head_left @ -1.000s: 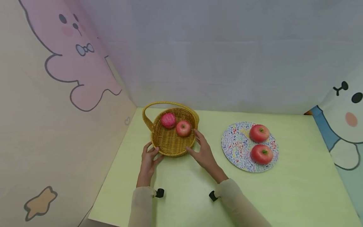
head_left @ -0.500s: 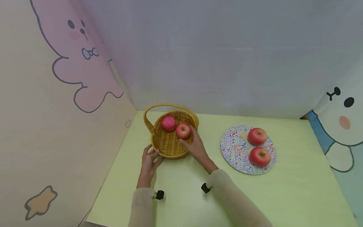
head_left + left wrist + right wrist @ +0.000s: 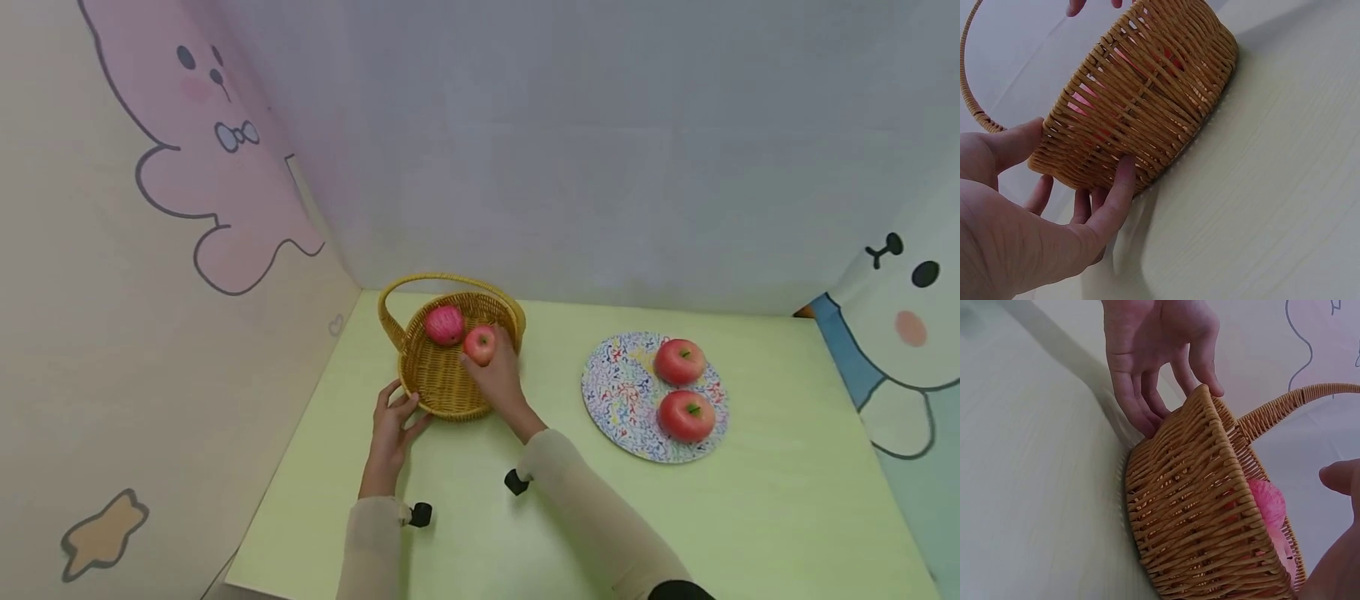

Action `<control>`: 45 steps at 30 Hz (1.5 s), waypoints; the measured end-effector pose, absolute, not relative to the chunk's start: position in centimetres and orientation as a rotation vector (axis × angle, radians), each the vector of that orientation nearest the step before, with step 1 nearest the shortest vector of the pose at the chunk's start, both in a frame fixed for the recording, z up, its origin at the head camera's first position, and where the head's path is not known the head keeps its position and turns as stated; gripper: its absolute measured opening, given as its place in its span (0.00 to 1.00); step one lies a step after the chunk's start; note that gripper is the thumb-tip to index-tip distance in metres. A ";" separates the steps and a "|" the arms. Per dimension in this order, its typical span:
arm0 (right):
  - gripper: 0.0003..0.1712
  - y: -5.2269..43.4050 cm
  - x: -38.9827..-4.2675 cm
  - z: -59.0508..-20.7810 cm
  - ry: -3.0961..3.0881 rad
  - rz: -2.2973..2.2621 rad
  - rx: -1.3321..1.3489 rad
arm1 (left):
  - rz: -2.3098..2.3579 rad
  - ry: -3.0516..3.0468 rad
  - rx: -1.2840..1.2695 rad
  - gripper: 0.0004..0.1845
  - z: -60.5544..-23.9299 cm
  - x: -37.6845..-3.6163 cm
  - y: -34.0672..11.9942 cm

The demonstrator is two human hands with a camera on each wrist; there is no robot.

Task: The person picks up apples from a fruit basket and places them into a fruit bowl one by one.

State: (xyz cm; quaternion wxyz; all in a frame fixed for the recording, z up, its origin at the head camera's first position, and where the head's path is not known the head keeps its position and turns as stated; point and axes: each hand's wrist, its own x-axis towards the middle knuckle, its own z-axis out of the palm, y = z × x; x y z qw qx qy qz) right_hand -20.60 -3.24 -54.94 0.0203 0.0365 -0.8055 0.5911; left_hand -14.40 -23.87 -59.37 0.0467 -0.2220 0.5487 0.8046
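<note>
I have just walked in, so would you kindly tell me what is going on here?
A person's left hand holds the basket at its near left side, while the right hand has its thumb and fingers around an apple inside. A pink fruit lies beside that apple. Two red apples rest on a patterned plate to the right.

We see a bare left hand (image 3: 389, 433) and right hand (image 3: 498, 377), two plain beige sleeves (image 3: 371, 542), a small black block (image 3: 421, 515) at each sleeve's end and, farther up the right one, a curved black patch (image 3: 678, 591).
</note>
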 end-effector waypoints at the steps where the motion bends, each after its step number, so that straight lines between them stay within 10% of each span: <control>1: 0.53 -3.4 -20.8 -54.9 -2.508 1.824 0.084 | 2.455 1.674 -0.672 0.34 -59.3 -14.5 -23.9; 45: 0.57 -6.4 -24.4 -56.5 -2.668 1.640 -0.441 | 2.450 1.687 -0.668 0.33 -59.7 -14.8 -24.0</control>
